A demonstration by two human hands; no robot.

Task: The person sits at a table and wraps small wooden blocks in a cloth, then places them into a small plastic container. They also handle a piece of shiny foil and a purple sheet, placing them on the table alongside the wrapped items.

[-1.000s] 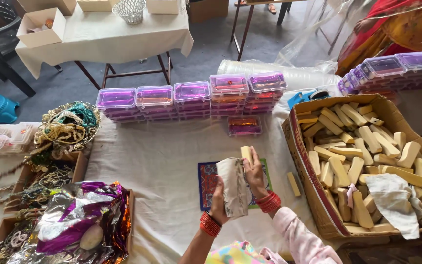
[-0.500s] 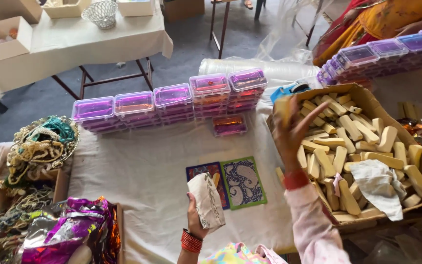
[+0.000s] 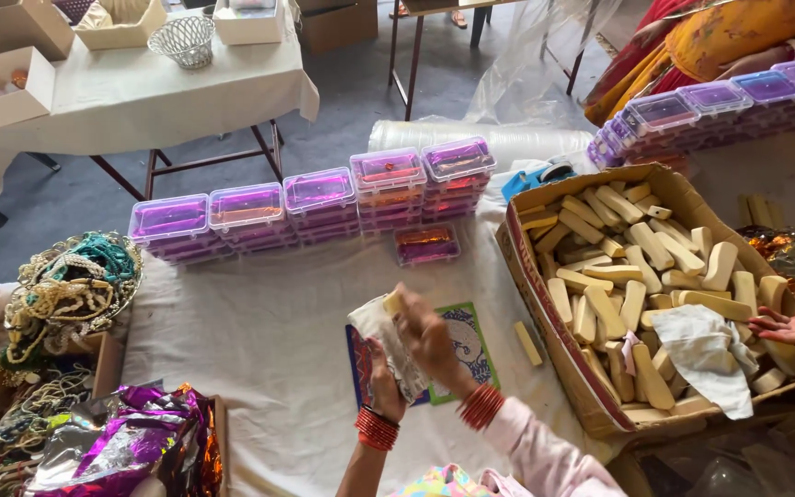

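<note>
My left hand [image 3: 381, 379] grips a crumpled white cloth [image 3: 381, 339] above the white-covered table [image 3: 269, 340]. My right hand [image 3: 430, 339] holds a small pale wooden piece [image 3: 394, 302] against the top of that cloth. Both wrists wear red bangles. Under the hands lie a blue patterned card [image 3: 357, 366] and a green patterned card [image 3: 467, 342]. One loose wooden piece [image 3: 527, 342] rests on the table to the right.
A cardboard box [image 3: 545, 294] full of pale wooden pieces and a white rag [image 3: 706, 354] stands at right; another person's hand [image 3: 784, 327] reaches into it. Stacked purple-lidded clear boxes [image 3: 319, 198] line the back. Bead necklaces [image 3: 66, 290] and shiny foil [image 3: 131, 442] lie at left.
My right hand went over to the cardboard box, then came back with a wooden piece and now presses it to the cloth that my left hand kept holding.
</note>
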